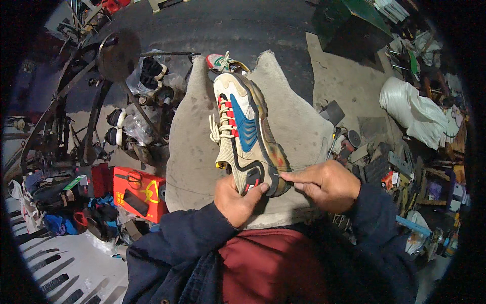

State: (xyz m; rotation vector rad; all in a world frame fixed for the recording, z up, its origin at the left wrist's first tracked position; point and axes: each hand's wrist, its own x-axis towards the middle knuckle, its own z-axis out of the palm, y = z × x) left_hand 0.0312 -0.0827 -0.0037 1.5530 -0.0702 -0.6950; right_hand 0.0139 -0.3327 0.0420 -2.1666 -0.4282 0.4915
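Observation:
A beige sneaker [246, 126] with blue side panels, red lace loops and cream laces lies on its side, toe pointing away from me. My left hand [238, 200] is closed round its heel, thumb on the dark heel patch. The worn, stained sole [274, 152] faces right. At the sole's heel edge, my right hand [326, 186] is closed in a pinch, index finger stretched toward the seam. A thin sliver shows at its fingertip, too small to name. Fine dark thread [308, 166] loops beside these fingers. Under the shoe, a grey cloth [190, 152] covers my lap.
Another sneaker [217, 62] lies beyond the cloth. To the left are an orange shoe box [140, 195] with scissors and a phone on it, and a black iron machine [119, 55]. On the right sit a white sack [412, 111], scattered tools and a green box [352, 28].

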